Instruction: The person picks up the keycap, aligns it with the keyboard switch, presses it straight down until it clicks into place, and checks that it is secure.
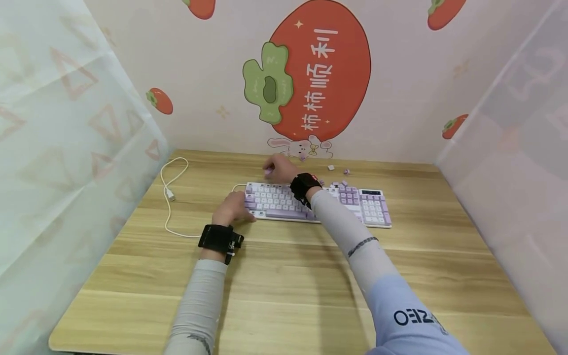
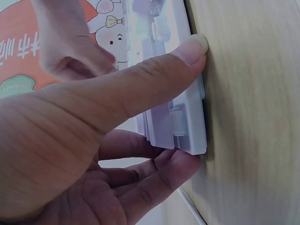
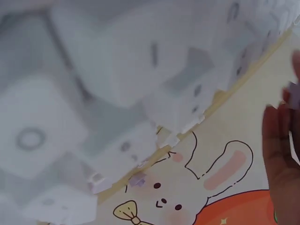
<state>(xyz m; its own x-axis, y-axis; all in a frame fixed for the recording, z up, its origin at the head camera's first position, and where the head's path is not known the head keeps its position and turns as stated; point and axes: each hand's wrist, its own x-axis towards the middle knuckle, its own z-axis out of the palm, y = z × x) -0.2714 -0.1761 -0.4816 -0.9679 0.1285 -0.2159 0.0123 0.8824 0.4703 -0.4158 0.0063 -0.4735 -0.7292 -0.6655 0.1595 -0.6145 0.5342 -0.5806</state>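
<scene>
A white and lilac keyboard (image 1: 284, 214) lies on the wooden table. At its left end my left hand (image 1: 230, 208) grips the corner, and the left wrist view has the thumb along the front edge of the keyboard (image 2: 193, 117) with the fingers curled at its side. Above the keyboard's back edge, my right hand (image 1: 280, 168) pinches a small lilac keycap (image 1: 268, 171). That keycap (image 3: 294, 96) also shows between the fingers of my right hand (image 3: 281, 140) at the right edge of the right wrist view.
Behind the keyboard lie a loose white keycap (image 1: 331, 167) and a lilac one (image 1: 347, 171). Several more caps rest near its back edge. A white cable (image 1: 167, 217) with a USB plug (image 1: 170, 195) curves on the left. A printed wall covering (image 1: 199, 84) stands at the back.
</scene>
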